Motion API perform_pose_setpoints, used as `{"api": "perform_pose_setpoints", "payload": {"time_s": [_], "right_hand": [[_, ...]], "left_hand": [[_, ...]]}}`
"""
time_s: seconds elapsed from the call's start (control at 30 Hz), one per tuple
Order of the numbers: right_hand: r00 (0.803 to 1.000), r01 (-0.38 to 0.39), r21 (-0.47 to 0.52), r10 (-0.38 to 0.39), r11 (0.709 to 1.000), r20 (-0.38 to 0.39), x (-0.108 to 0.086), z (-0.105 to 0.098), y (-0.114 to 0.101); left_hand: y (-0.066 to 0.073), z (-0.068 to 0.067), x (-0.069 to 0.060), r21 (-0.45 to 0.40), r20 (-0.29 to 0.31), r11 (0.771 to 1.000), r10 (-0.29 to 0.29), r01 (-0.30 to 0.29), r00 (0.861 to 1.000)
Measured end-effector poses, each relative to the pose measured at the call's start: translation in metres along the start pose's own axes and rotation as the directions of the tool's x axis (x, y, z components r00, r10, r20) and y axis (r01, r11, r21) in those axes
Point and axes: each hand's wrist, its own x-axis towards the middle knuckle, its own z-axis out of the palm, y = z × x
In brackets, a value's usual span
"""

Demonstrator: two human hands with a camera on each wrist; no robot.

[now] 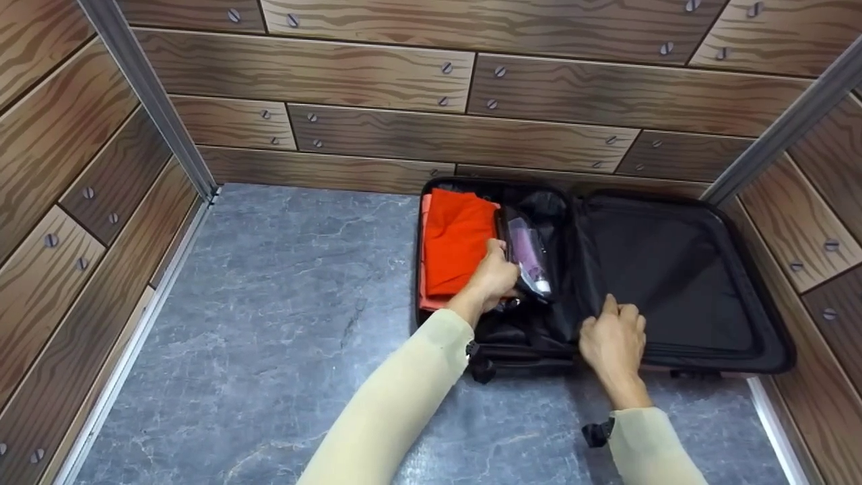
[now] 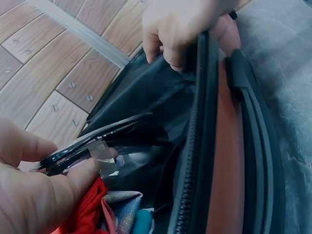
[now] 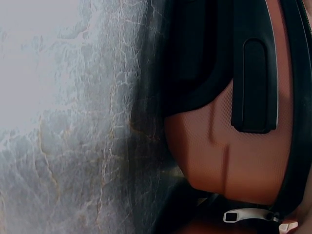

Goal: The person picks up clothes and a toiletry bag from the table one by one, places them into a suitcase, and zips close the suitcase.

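Observation:
An open suitcase (image 1: 532,351) with a black lining and a brownish-orange shell (image 3: 229,161) lies on the floor. My left hand (image 1: 495,273) is inside its left half, pinching the edge of a black-trimmed clear pouch (image 1: 510,232) between thumb and fingers. Something purple with a white end (image 1: 528,252) shows through the pouch. Left of that hand lies a folded red garment (image 1: 458,236) on salmon-coloured cloth. My right hand (image 1: 614,340) grips the suitcase's front rim near the hinge, its fingers (image 2: 173,56) hooked over the inner side.
The suitcase's right half (image 1: 673,283) lies flat beside the right wall. Wood-patterned walls (image 1: 377,74) enclose a grey marbled floor (image 1: 289,303). Patterned cloth (image 2: 124,207) and a teal item (image 2: 142,222) sit near the red garment.

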Motion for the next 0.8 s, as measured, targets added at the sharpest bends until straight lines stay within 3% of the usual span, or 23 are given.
{"api": "perform_pose_setpoints", "payload": {"time_s": [0.03,0.07,0.1,0.13,0.17,0.23,0.27,0.33,0.4,0.53,0.63,0.7,0.8], "right_hand": [[1.0,0.001,0.0,-0.001,1.0,0.002,0.0,0.0,0.0],[1.0,0.001,0.0,-0.001,1.0,0.004,0.0,-0.001,0.0],[1.0,0.003,-0.001,-0.003,1.0,0.006,0.0,-0.001,0.0],[1.0,0.004,-0.002,-0.004,1.0,0.009,0.0,-0.001,0.0],[1.0,0.008,-0.004,-0.008,1.0,0.01,0.0,-0.001,0.0],[1.0,0.014,-0.008,-0.014,1.0,0.011,0.0,-0.002,-0.001],[1.0,0.014,-0.009,-0.014,1.0,0.012,0.0,-0.002,-0.001],[1.0,0.015,-0.011,-0.014,1.0,0.015,0.0,-0.001,-0.001],[1.0,0.009,-0.01,-0.009,1.0,0.021,0.0,-0.002,-0.001],[0.999,0.001,-0.007,0.0,1.0,0.037,0.001,-0.002,-0.001],[0.999,0.001,-0.006,0.0,1.0,0.037,0.001,-0.002,0.0],[0.999,0.005,-0.004,-0.004,1.0,0.033,0.0,-0.002,0.0],[1.0,0.014,-0.003,-0.014,1.0,0.021,-0.001,-0.001,0.001]], "left_hand": [[0.0,0.0,0.0,0.091,-0.017,0.996,0.013,-0.012,1.0],[-0.002,0.0,0.002,0.211,-0.036,0.977,0.036,-0.028,0.999],[-0.004,0.0,0.004,0.342,-0.054,0.939,0.063,-0.041,0.997],[-0.005,0.0,0.006,0.476,-0.069,0.878,0.092,-0.048,0.993],[-0.006,-0.001,0.009,0.6,-0.079,0.799,0.121,-0.05,0.989],[-0.008,-0.001,0.014,0.793,-0.081,0.608,0.177,-0.044,0.981],[-0.01,-0.001,0.018,0.847,-0.075,0.53,0.199,-0.043,0.977],[-0.014,-0.003,0.024,0.895,-0.076,0.445,0.221,-0.031,0.972],[-0.017,-0.004,0.03,0.915,-0.086,0.404,0.228,-0.014,0.97],[-0.024,-0.004,0.039,0.903,-0.114,0.429,0.197,0.019,0.974],[-0.024,-0.002,0.041,0.905,-0.107,0.426,0.178,0.022,0.978],[-0.026,0.0,0.041,0.918,-0.1,0.396,0.206,0.011,0.973],[-0.023,0.003,0.036,0.945,-0.088,0.326,0.223,0.011,0.971]]}}
